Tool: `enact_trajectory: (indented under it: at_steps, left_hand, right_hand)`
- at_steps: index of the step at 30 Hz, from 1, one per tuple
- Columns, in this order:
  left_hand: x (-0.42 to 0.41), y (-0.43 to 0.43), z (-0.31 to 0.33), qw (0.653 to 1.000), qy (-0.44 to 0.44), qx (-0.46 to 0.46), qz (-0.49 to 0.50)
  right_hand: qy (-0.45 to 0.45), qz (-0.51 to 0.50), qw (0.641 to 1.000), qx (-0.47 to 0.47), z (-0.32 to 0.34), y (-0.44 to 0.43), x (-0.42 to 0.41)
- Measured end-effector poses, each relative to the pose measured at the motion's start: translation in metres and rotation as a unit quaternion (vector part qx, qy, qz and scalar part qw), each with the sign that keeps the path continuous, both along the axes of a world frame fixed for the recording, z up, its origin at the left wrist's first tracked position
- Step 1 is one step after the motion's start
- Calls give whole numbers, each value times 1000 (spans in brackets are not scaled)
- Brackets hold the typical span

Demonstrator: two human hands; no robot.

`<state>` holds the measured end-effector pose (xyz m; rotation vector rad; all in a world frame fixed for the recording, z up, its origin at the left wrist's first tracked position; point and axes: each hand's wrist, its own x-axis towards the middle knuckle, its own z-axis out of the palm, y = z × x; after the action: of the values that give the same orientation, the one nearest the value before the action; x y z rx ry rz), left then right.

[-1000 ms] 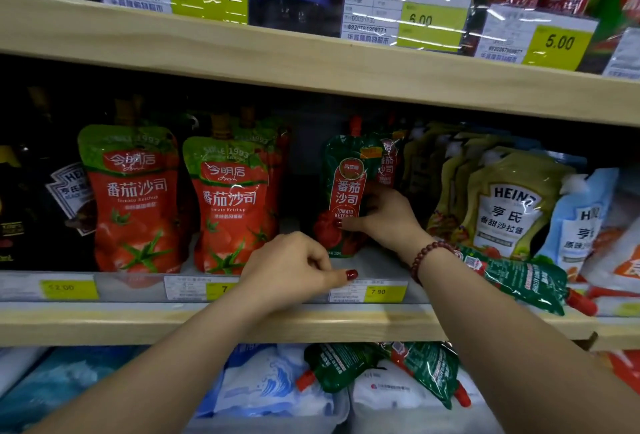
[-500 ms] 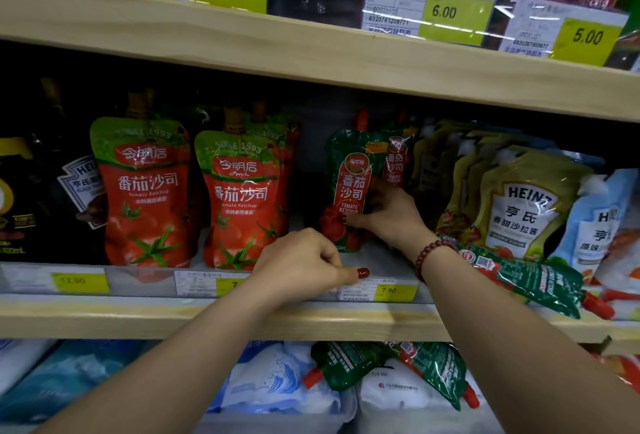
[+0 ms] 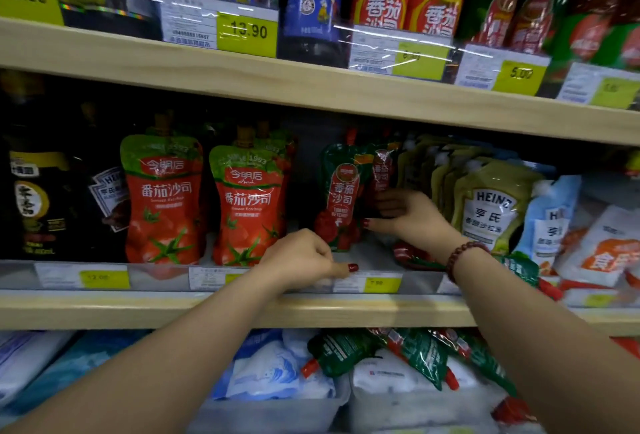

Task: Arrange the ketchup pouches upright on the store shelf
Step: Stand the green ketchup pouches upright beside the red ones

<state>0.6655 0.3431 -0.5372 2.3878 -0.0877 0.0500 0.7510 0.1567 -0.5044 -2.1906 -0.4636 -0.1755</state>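
Two green ketchup pouches stand upright in the middle of the wooden shelf (image 3: 311, 309), the front pouch (image 3: 341, 198) and a second pouch (image 3: 381, 170) just behind it to the right. My right hand (image 3: 412, 215) reaches in beside them, with fingers and thumb pinched on the lower part of the second pouch. My left hand (image 3: 304, 257) is a loose fist resting on the price rail (image 3: 104, 276) and holds nothing. Another green pouch (image 3: 519, 267) lies flat on the shelf under my right wrist. Several more green pouches (image 3: 346, 350) lie on the shelf below.
Two rows of red ketchup pouches (image 3: 162, 198) stand to the left, with dark sauce bottles (image 3: 34, 198) beyond them. Heinz dressing pouches (image 3: 491, 205) crowd the right side. White and blue bags (image 3: 270, 371) fill the lower shelf. The upper shelf board (image 3: 311, 87) hangs close overhead.
My right hand's fingers have shifted from the front green pouch to the one behind it. The view has tilted up slightly. My left hand has stayed on the price rail.
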Motion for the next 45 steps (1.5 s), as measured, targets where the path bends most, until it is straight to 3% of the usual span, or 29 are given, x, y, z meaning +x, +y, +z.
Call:
enact_trajectory:
  at_steps: [4, 12, 18, 23, 29, 34, 38, 41, 43, 45]
  left_hand:
    - [4, -5, 11, 999, 4, 3, -32]
    - [28, -73, 26, 985, -125, -61, -104]
    - [32, -113, 15, 975, -123, 15, -183]
    - [31, -121, 8, 977, -136, 3, -164]
    - [34, -112, 12, 972, -183, -34, -145]
    - [41, -111, 10, 969, -228, -20, -90]
    - [48, -110, 2, 965, -244, -73, -59]
    - [52, -100, 1, 962, -247, -102, -48]
    - [54, -87, 2, 960, -250, -121, -44]
    - [52, -72, 4, 954, -251, -156, -53]
  right_hand:
    - [-42, -8, 996, -84, 12, -61, -26]
    - [-93, -43, 979, -176, 6, -140, -67]
    - [-118, -30, 957, -264, -13, -167, -76]
    - [-238, -66, 923, -296, -26, -167, -75]
    - [-295, -64, 905, -299, 2, -148, -77]
    - [-254, -15, 928, -274, 41, -121, -77]
    - [-250, -2, 905, -344, 57, -102, -72]
    - [-284, -18, 908, -307, 58, -103, -69]
    - [-290, -39, 931, -217, 49, -106, -70]
    - [-234, -55, 966, -98, 32, -103, -71]
